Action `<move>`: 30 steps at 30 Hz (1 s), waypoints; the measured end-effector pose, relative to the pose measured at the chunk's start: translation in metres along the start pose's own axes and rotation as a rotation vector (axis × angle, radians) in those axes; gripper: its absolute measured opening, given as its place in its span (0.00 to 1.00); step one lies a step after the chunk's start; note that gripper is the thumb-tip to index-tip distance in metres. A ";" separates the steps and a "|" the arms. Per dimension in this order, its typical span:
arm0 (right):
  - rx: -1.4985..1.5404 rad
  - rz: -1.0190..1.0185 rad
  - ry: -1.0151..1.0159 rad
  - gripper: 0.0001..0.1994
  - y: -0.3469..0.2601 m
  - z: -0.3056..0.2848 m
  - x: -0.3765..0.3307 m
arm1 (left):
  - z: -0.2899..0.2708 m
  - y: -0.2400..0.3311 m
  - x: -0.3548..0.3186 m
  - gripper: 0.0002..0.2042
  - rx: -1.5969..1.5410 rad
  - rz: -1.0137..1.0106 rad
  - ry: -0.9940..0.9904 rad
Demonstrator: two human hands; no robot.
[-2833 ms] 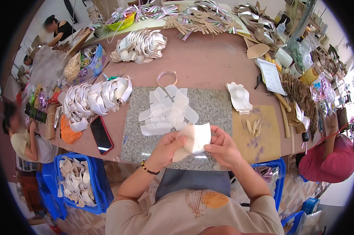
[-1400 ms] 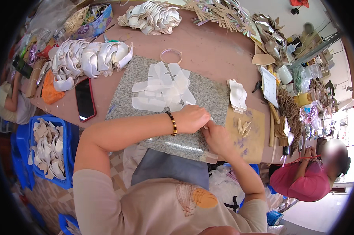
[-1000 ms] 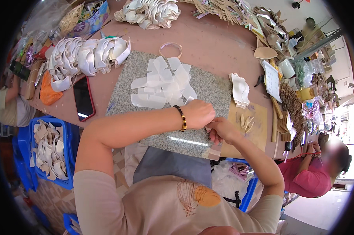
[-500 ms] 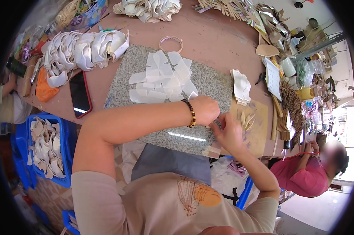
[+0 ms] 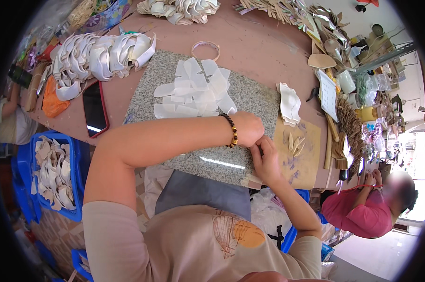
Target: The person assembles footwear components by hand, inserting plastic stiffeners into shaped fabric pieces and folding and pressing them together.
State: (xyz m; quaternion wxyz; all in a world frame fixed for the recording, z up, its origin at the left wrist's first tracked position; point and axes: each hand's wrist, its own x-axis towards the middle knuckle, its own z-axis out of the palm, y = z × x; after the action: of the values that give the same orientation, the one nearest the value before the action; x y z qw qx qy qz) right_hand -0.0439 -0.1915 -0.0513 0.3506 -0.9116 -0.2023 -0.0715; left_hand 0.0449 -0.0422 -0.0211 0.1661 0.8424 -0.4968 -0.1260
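Observation:
My left hand [image 5: 248, 129] wears a dark beaded bracelet [image 5: 232, 130] at the wrist and is curled closed over the right part of a speckled grey stone slab [image 5: 149, 82]. Just below it, my right hand [image 5: 267, 161] has its thumb and fingers pinched together, close against the left. Whatever the fingers hold is hidden between the hands. Translucent white cut pieces [image 5: 193, 91] lie overlapping on the slab, beyond my left forearm. To the right of my hands, a few thin pale strips [image 5: 295, 144] rest on a tan board [image 5: 306, 162].
Curved white pieces [image 5: 102, 58] are stacked at the left, near a red-edged phone [image 5: 95, 109]. A tape ring [image 5: 205, 44] lies beyond the slab; a small white stack [image 5: 290, 104] sits right. A blue basket [image 5: 77, 188] stands lower left. Another person [image 5: 363, 207] works at the right.
My right hand has shifted slightly left, closer to my left hand, and its fingers are drawn together more tightly. The left hand stays in nearly the same place.

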 end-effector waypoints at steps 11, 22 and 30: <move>-0.238 -0.261 -0.126 0.16 -0.019 -0.001 -0.008 | 0.000 0.001 -0.001 0.06 0.006 -0.034 0.015; -0.247 -0.128 -0.146 0.22 -0.030 0.001 -0.004 | -0.013 -0.006 -0.002 0.06 0.157 -0.011 -0.072; -0.398 -0.158 -0.185 0.24 -0.023 0.003 -0.003 | -0.011 -0.011 -0.012 0.05 0.269 0.008 0.037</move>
State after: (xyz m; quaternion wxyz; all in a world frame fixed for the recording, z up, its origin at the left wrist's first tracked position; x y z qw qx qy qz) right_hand -0.0561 -0.1746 -0.0399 0.1373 -0.9468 -0.2860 -0.0535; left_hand 0.0523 -0.0252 -0.0151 0.0614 0.8574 -0.5093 -0.0419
